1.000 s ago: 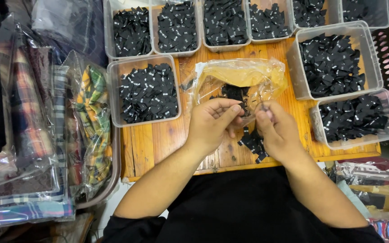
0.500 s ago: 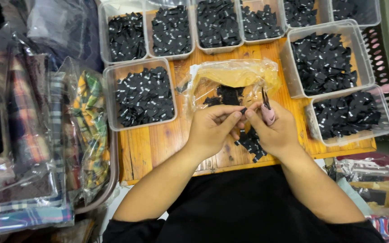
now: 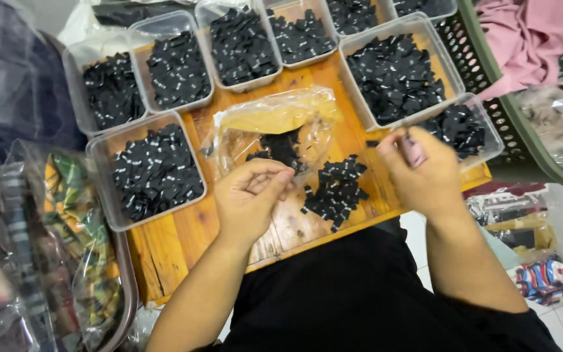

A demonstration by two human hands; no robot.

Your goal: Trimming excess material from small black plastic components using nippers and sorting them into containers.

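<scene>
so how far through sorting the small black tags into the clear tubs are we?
Done: several clear plastic tubs on the wooden board already hold piles of small black tags. In hand: the right hand pinches a tag over a tub on the right; the left hand is curled beside the loose pile of black tags. Left: that pile and more tags in the clear plastic bag.

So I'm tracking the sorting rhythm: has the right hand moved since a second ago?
Yes. The right hand has swung out to its own side, away from the loose pile and the left hand, toward the clear tub at the board's edge.
</scene>
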